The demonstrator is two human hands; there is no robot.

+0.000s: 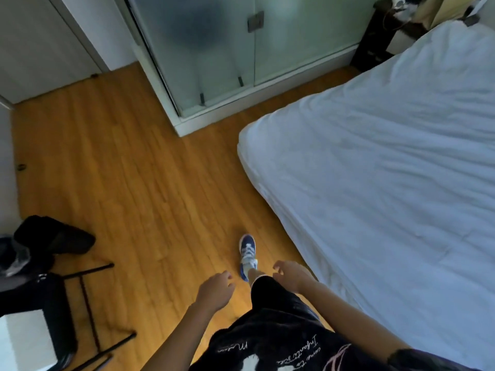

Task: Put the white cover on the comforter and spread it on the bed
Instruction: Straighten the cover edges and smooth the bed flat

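Head view: both my left hand and right hand hang loose, holding nothing; white comforter runs lengthwise toward the nightstand.

**Both hands empty, held low in front**

Left hand hangs forward, fingers loosely curled, holding nothing. Right hand likewise, fingers relaxed and slightly spread. Both forearms are bare and extend downward, hands apart.
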